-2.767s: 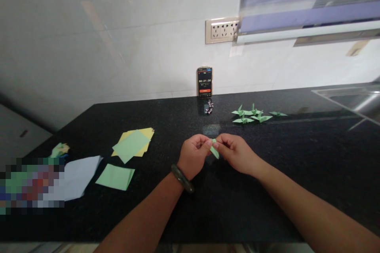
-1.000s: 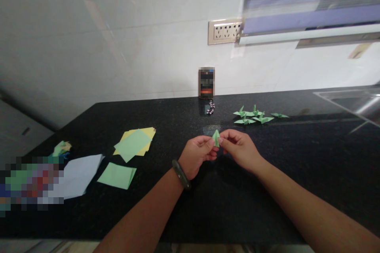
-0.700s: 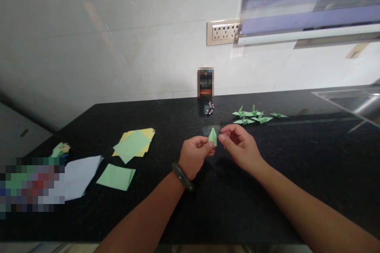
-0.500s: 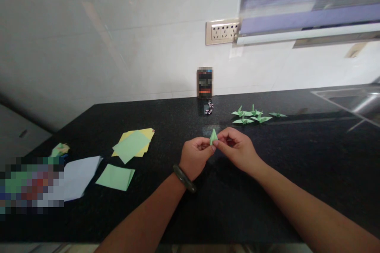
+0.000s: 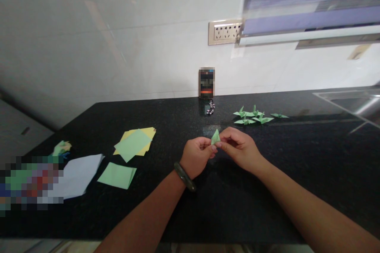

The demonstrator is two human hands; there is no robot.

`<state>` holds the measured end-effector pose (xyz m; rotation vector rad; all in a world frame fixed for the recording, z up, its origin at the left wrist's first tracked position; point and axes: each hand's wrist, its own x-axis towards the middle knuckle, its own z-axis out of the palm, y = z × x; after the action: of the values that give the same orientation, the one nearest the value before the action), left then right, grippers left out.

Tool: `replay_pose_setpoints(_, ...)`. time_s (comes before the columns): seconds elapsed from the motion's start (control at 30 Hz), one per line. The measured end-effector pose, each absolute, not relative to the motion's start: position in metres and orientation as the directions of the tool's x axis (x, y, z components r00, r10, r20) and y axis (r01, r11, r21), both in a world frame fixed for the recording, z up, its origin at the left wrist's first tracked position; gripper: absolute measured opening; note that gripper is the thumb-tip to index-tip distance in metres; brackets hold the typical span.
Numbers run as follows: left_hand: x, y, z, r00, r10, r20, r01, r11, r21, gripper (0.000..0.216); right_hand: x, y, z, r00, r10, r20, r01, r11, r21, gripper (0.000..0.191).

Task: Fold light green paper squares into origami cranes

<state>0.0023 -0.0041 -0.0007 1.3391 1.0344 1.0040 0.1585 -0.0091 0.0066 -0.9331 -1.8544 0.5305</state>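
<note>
A small piece of folded green paper (image 5: 215,137) points upward between my two hands, just above the dark countertop (image 5: 237,205). My left hand (image 5: 196,156), with a dark bangle (image 5: 184,176) at the wrist, pinches its lower left side between thumb and fingers. From the other side my right hand (image 5: 239,148) grips its lower right edge with thumb and forefinger. The fingertips cover the base of the paper. Beyond the right hand sit several green paper cranes (image 5: 257,118) in a cluster, one a little apart to the right.
On the left lie green and yellow paper sheets (image 5: 134,144), a folded green sheet (image 5: 117,176) and a white sheet (image 5: 81,178), beside a blurred-out colourful item (image 5: 32,182). A phone (image 5: 206,83) with a beaded strap leans on the wall below a socket panel (image 5: 225,32). A sink edge (image 5: 341,101) shows far right.
The folded paper has turned a little in my fingers, its tip now leaning right and a broader face showing. Both hands still pinch it; the view has shifted slightly.
</note>
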Motion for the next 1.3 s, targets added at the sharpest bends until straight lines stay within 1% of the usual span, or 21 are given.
replay_pose_setpoints(0.07, 0.001, -0.003, -0.003, 0.275, 0.961, 0.037, 0.046, -0.052, 0.998, 0.013, 0.158, -0.009, 0.007, -0.256, 0.799, 0.544, 0.379, 0.601, -0.704, 0.002)
replay_pose_setpoints(0.17, -0.001, -0.002, -0.006, 0.290, 0.953, 0.083, 0.040, -0.098, 0.994, 0.013, 0.157, -0.007, 0.007, -0.239, 0.796, 0.556, 0.334, 0.605, -0.723, 0.006)
replay_pose_setpoints(0.27, -0.001, -0.002, -0.004, 0.278, 0.959, 0.050, 0.037, -0.063, 0.997, 0.012, 0.157, -0.007, 0.008, -0.215, 0.786, 0.579, 0.315, 0.618, -0.721, 0.006)
replay_pose_setpoints(0.33, 0.000, -0.003, -0.001, 0.262, 0.965, 0.008, 0.040, -0.019, 0.999, 0.012, 0.158, -0.008, 0.008, -0.239, 0.750, 0.617, 0.326, 0.660, -0.676, 0.009)
replay_pose_setpoints(0.47, 0.000, -0.006, 0.010, 0.264, 0.964, -0.009, 0.003, 0.008, 1.000, 0.016, 0.161, -0.010, 0.010, -0.346, 0.635, 0.690, 0.387, 0.767, -0.512, 0.016)
replay_pose_setpoints(0.6, -0.001, -0.007, 0.015, 0.293, 0.952, -0.084, -0.054, 0.105, 0.993, 0.021, 0.163, -0.012, 0.014, -0.426, 0.545, 0.722, 0.412, 0.828, -0.382, 0.021)
replay_pose_setpoints(0.7, -0.003, -0.005, 0.011, 0.352, 0.927, -0.129, -0.122, 0.182, 0.976, 0.019, 0.163, -0.012, 0.017, -0.459, 0.521, 0.720, 0.416, 0.842, -0.344, 0.022)
replay_pose_setpoints(0.83, -0.006, -0.002, 0.009, 0.439, 0.888, -0.134, -0.196, 0.240, 0.951, 0.012, 0.164, -0.011, 0.017, -0.494, 0.518, 0.699, 0.402, 0.848, -0.345, 0.022)
replay_pose_setpoints(0.93, -0.008, -0.003, 0.010, 0.441, 0.890, -0.115, -0.233, 0.237, 0.943, 0.017, 0.166, -0.010, 0.017, -0.509, 0.537, 0.673, 0.406, 0.839, -0.362, 0.022)
replay_pose_setpoints(1.0, -0.008, -0.003, 0.011, 0.409, 0.906, -0.112, -0.180, 0.201, 0.963, 0.022, 0.166, -0.011, 0.016, -0.516, 0.554, 0.654, 0.407, 0.830, -0.381, 0.023)
replay_pose_setpoints(1.07, -0.008, -0.003, 0.013, 0.379, 0.920, -0.104, -0.094, 0.150, 0.984, 0.025, 0.166, -0.011, 0.016, -0.506, 0.579, 0.639, 0.392, 0.815, -0.427, 0.025)
replay_pose_setpoints(1.13, -0.008, -0.002, 0.014, 0.354, 0.932, -0.075, -0.022, 0.089, 0.996, 0.027, 0.164, -0.012, 0.015, -0.459, 0.630, 0.626, 0.355, 0.777, -0.520, 0.025)
replay_pose_setpoints(1.2, -0.007, -0.002, 0.015, 0.328, 0.944, -0.026, 0.030, 0.017, 0.999, 0.028, 0.160, -0.012, 0.014, -0.343, 0.741, 0.578, 0.325, 0.671, -0.666, 0.021)
replay_pose_setpoints(1.27, -0.007, -0.002, 0.015, 0.309, 0.951, 0.028, 0.076, -0.054, 0.996, 0.028, 0.157, -0.012, 0.012, -0.207, 0.861, 0.464, 0.287, 0.507, -0.813, 0.013)
replay_pose_setpoints(1.3, -0.007, -0.003, 0.015, 0.307, 0.950, 0.052, 0.094, -0.084, 0.992, 0.027, 0.155, -0.012, 0.012, -0.170, 0.902, 0.397, 0.270, 0.430, -0.862, 0.011)
